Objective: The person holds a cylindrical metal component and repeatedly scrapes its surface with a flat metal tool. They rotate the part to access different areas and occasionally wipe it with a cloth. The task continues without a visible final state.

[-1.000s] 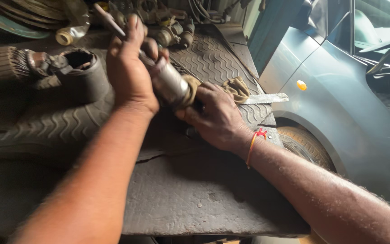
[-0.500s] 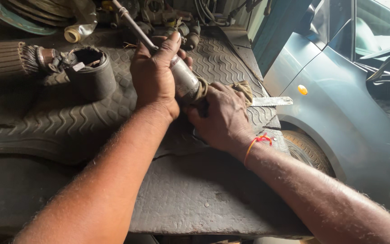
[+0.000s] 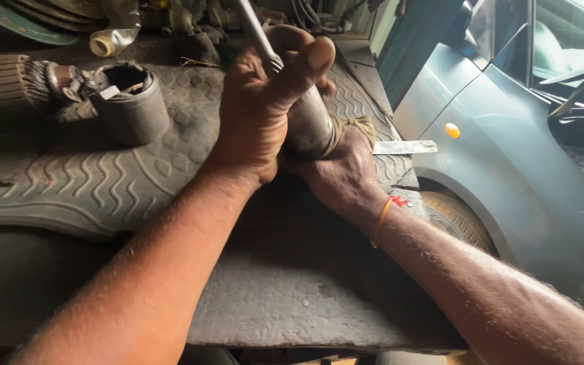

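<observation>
Both hands (image 3: 265,111) grip (probably metal) shaft (image 3: 305,122).

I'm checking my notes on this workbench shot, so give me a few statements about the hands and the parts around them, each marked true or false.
1. Both hands grip the grey metal cylinder. True.
2. The left hand is wrapped around it from above. True.
3. The right hand wears a glove. False: it is bare, with an orange wrist thread.
4. The dark round housing lies right of the hands. False: it lies to their left, on the ribbed rubber mat.
5. A car fender is at the right. True.
</observation>
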